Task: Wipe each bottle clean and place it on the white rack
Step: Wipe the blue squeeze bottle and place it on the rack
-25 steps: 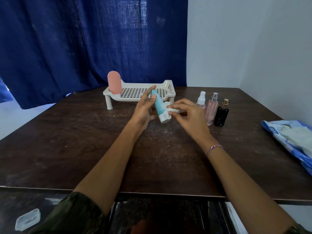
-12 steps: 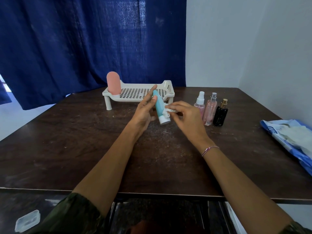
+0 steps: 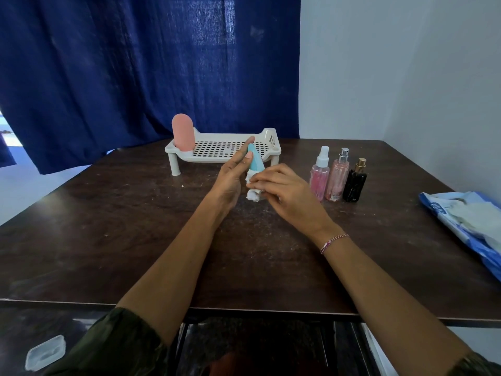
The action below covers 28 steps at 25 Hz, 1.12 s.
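My left hand (image 3: 230, 177) holds a light blue tube bottle (image 3: 255, 163) upright above the table, its white cap pointing down. My right hand (image 3: 284, 189) presses a white wipe (image 3: 252, 195) around the tube's lower part and cap. The white rack (image 3: 267, 154) stands just behind the hands, with a pink bottle (image 3: 182, 132) upright in its left corner. To the right stand three bottles in a row: a pink spray bottle (image 3: 320, 177), a taller pink bottle (image 3: 337, 179) and a black bottle (image 3: 355, 183).
A blue and white pack of wipes (image 3: 469, 218) lies at the table's right edge. A blue curtain (image 3: 135, 63) hangs behind the table. A small clear plastic lid (image 3: 46, 352) lies on the floor at lower left.
The tube has swung more upright, and my right hand has slid the wipe down over its lower part and cap.
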Available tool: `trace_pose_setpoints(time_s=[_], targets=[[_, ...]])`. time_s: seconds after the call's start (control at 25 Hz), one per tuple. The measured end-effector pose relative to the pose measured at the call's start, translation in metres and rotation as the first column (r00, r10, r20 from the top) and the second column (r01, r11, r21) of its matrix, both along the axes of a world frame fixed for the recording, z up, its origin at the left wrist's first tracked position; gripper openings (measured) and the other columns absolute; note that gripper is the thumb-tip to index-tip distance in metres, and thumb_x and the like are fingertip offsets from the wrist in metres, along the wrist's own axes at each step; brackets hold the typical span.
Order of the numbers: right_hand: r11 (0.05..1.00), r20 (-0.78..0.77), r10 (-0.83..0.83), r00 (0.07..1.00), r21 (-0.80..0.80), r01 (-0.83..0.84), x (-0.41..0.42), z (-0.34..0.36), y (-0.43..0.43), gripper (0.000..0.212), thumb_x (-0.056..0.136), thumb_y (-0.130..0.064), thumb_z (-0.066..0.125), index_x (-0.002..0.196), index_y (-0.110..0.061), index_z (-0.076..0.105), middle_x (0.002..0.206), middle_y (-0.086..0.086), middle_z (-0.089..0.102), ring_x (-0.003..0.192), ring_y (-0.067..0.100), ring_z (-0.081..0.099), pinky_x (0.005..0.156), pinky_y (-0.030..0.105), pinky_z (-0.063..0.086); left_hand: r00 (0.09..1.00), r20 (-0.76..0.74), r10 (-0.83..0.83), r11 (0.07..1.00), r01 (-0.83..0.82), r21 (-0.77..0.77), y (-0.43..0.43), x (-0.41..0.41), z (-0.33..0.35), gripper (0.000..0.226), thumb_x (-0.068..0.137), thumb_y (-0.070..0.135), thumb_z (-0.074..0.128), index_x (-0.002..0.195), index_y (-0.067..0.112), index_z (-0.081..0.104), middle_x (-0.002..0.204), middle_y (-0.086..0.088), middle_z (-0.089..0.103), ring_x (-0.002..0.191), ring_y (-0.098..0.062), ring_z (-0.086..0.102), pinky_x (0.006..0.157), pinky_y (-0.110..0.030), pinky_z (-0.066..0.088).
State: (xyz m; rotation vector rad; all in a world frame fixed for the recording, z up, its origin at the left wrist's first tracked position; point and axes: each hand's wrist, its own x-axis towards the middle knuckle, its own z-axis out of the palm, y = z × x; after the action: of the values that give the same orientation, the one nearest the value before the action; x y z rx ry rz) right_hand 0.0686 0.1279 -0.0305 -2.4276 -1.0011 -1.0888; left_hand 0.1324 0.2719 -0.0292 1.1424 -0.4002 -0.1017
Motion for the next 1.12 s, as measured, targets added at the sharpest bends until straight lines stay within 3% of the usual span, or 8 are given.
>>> trace_pose_setpoints(time_s=[0.16,0.28,0.56,0.76,0.92,1.12], targets=[[0.991,-0.034,-0.038,0.999,0.126,0.042,0.0,0.002,-0.004,0.032,0.08,-0.001,0.066,0.111,-0.008,0.065,0.112,0.006,0.065,0.11,0.013,0.05,0.099,0.018,0.035,0.995,-0.029,-0.093,0.995,0.094,0.038,0.001,-0.001,0.0,0.041,0.095,0.022,0.049,0.135,0.028,0.049,0.144,-0.003,0.045,0.13,-0.021,0.046,0.099,-0.037,0.047],[0.967,-0.049,-0.063,0.997,0.245,0.073,-0.001,0.003,-0.007,0.033,0.08,0.002,0.065,0.112,-0.007,0.065,0.113,0.009,0.064,0.11,0.016,0.053,0.099,0.024,0.041,0.988,-0.04,-0.146,0.985,0.149,0.084,-0.001,-0.002,-0.001,0.039,0.097,0.022,0.046,0.133,0.033,0.049,0.146,-0.004,0.042,0.13,-0.024,0.046,0.101,-0.046,0.044],[0.997,0.02,-0.073,0.997,-0.002,0.073,-0.003,0.0,0.0,0.036,0.082,-0.003,0.061,0.117,-0.007,0.061,0.118,0.007,0.062,0.113,0.015,0.044,0.102,0.021,0.03,0.985,-0.037,-0.167,0.984,0.169,0.056,0.002,-0.003,0.0,0.043,0.098,0.021,0.045,0.139,0.032,0.044,0.148,-0.005,0.04,0.129,-0.02,0.048,0.092,-0.032,0.051],[0.977,-0.003,-0.137,0.991,0.162,0.136,0.0,0.001,-0.004,0.032,0.081,0.001,0.063,0.113,-0.004,0.063,0.114,0.011,0.063,0.11,0.021,0.053,0.098,0.026,0.039,0.973,-0.036,-0.226,0.969,0.228,0.09,0.0,-0.006,0.001,0.04,0.097,0.02,0.043,0.132,0.04,0.048,0.148,-0.004,0.04,0.13,-0.024,0.045,0.104,-0.051,0.04],[0.947,-0.055,-0.164,0.985,0.272,0.173,0.002,0.001,-0.007,0.03,0.083,-0.004,0.058,0.113,-0.003,0.064,0.113,0.013,0.063,0.109,0.022,0.055,0.097,0.033,0.046,0.971,-0.025,-0.236,0.967,0.237,0.096,-0.001,-0.01,0.002,0.039,0.099,0.021,0.039,0.133,0.04,0.045,0.147,-0.001,0.04,0.13,-0.022,0.046,0.105,-0.048,0.04],[0.986,0.002,-0.126,0.992,0.112,0.125,0.0,-0.001,-0.003,0.034,0.083,-0.003,0.059,0.117,-0.004,0.061,0.118,0.01,0.061,0.114,0.018,0.048,0.102,0.027,0.036,0.958,-0.033,-0.286,0.957,0.287,0.049,0.002,-0.011,0.004,0.044,0.099,0.015,0.038,0.136,0.037,0.043,0.146,-0.005,0.042,0.129,-0.024,0.048,0.098,-0.041,0.047]])
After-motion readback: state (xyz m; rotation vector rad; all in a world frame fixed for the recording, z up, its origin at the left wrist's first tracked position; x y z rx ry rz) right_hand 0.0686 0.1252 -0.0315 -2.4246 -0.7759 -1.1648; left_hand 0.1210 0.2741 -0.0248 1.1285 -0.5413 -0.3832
